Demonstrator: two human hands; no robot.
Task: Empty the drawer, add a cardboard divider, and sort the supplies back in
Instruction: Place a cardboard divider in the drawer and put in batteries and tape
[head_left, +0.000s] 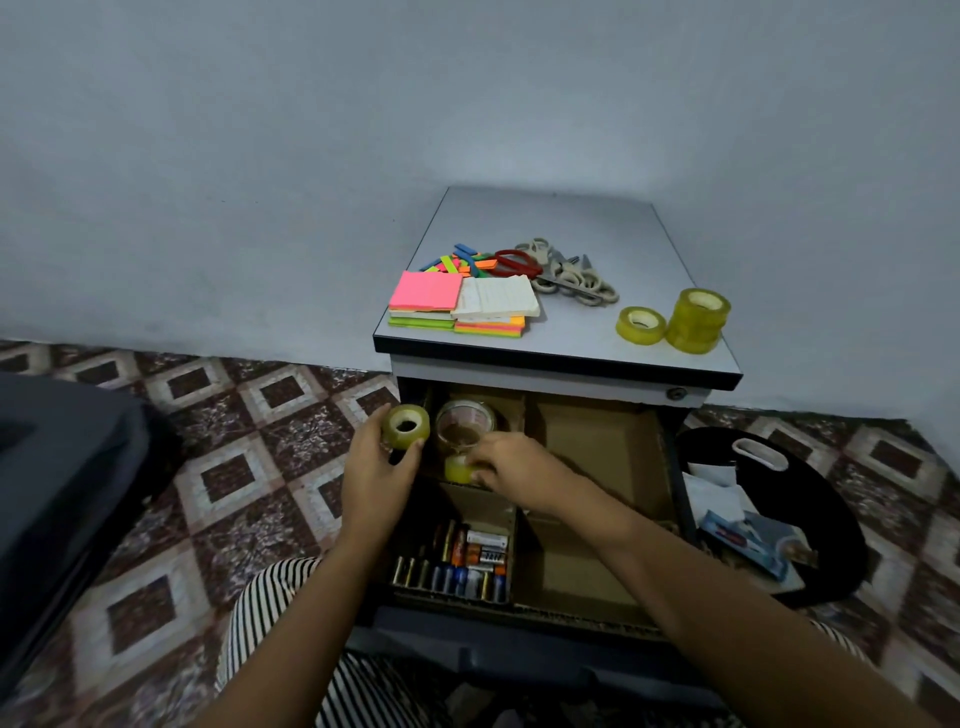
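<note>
The open drawer (670, 467) is lined with a cardboard divider (597, 441). My left hand (379, 467) grips a yellow tape roll (406, 426) above the drawer's left edge. My right hand (511, 467) pinches a smaller yellow tape roll (460, 472) inside the back-left compartment, next to a large clear tape roll (465, 423). Batteries (457, 566) fill the front-left compartment. The right compartments hold nothing visible.
On the cabinet top (566, 228) lie sticky-note pads (457, 304), coloured strips (462, 260), red scissors (517, 262), small tape rings (576, 280) and more yellow tape rolls (675, 319). A black bag (831, 499) with papers sits on the floor, right. A dark object (62, 467) sits left.
</note>
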